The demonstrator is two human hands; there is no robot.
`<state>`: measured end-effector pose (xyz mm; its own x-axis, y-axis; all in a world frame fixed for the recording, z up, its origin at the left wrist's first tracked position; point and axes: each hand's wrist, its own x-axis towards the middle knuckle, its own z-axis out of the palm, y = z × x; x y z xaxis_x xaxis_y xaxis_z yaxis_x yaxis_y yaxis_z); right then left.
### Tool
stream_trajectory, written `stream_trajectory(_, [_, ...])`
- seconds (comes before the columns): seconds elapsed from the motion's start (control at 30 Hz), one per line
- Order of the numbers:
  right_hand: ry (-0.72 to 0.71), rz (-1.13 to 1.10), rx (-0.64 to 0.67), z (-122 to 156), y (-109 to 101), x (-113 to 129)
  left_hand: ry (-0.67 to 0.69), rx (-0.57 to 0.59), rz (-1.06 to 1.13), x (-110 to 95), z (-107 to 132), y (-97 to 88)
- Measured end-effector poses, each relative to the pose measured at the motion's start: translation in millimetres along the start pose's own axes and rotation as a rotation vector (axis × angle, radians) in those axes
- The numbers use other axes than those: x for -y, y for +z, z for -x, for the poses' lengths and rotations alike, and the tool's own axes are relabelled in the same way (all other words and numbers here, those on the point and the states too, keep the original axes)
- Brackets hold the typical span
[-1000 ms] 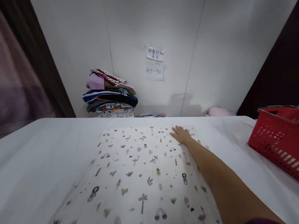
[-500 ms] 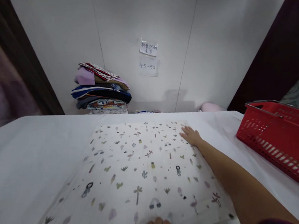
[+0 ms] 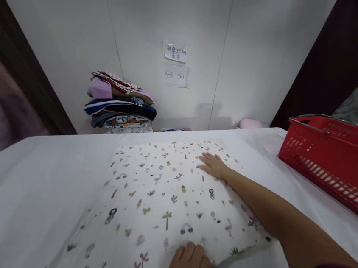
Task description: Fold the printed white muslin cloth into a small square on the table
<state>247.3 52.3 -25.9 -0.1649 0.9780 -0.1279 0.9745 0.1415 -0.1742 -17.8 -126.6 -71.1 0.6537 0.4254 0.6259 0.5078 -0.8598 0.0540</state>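
Observation:
A white cloth (image 3: pixel 160 195) printed with small palm trees, flamingos, cacti and sunglasses lies spread over the white table. My right hand (image 3: pixel 212 166) rests flat on its far right part, fingers spread and palm down. At the bottom centre, my left hand (image 3: pixel 187 266) is at the cloth's near edge with fingers bent and held together over it. The thumb is hidden, but the hand appears to grip the edge. To the right of that hand the near edge runs up at a slant, with plain white fabric below it.
On the right stands a red plastic basket (image 3: pixel 333 169) with a metal handle. Behind the table's far edge rises a stack of folded fabrics (image 3: pixel 119 102), and a pink item (image 3: pixel 251 123) shows farther right. Two paper notes (image 3: pixel 175 64) hang on the wall.
My right hand has slid left across the cloth, away from its right edge. My left hand shows more fully, slightly farther up, and the cloth's near edge has come into view beside it.

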Motion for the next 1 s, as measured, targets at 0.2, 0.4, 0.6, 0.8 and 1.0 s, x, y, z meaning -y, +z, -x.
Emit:
stream_trajectory(0.2, [0.145, 0.061, -0.072, 24, -5, -20, -0.005, 0.187, 0.017, 0, -1, -5.1])
stream_trajectory(0.4, [0.342, 0.010, -0.093, 97, 9, -60, -0.134, 0.483, 0.142, -5, -13, -26.8])
stream_trajectory(0.6, [0.532, 0.007, -0.185, 165, 11, -78, -0.116, 0.550, 0.141, -5, -24, -36.0])
stream_trajectory(0.8, [0.478, -0.347, -0.323, 224, 26, -64, -0.081, 0.536, 0.111, -4, -29, -40.1])
stream_trajectory(1.0, [0.772, -0.550, -0.460, 269, 19, -66, -0.067, 0.528, 0.081, -5, -31, -41.4])
